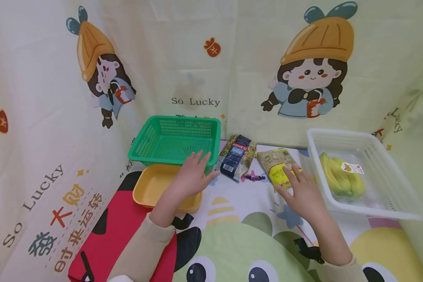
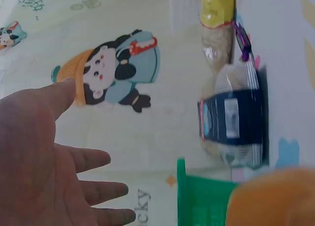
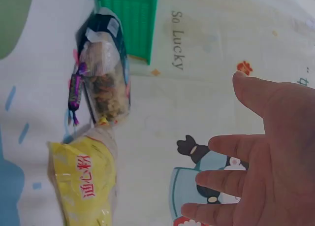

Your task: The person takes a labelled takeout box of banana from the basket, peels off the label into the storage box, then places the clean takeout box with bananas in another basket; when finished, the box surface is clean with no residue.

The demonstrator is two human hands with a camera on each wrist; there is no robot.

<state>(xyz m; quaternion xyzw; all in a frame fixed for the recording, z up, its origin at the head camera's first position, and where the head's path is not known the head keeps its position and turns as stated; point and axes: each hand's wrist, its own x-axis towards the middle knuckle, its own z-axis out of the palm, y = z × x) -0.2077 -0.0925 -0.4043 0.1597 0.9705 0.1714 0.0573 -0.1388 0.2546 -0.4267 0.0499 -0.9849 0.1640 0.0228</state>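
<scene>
My left hand (image 1: 190, 176), fingers spread, is over the yellow-orange basin (image 1: 149, 190) and the front right corner of the green basket (image 1: 172, 149). No object is in its grasp; the left wrist view shows the bare palm (image 2: 34, 172). Fingers of my right hand (image 1: 304, 196) overlap the yellow macaroni bag (image 1: 276, 160) in the head view, while the right wrist view shows that hand (image 3: 261, 157) apart from it and holding nothing. Between the hands lie the Agnesi pasta bag (image 1: 237, 154) and a purple-wrapped candy (image 1: 255, 178).
At the right stands a white plastic basket (image 1: 338, 207) with yellow-green bananas (image 1: 342, 176) bearing a label. A printed cloth (image 1: 239, 250) covers the table. Printed fabric (image 1: 246, 78) rises behind and along the sides, close to the baskets.
</scene>
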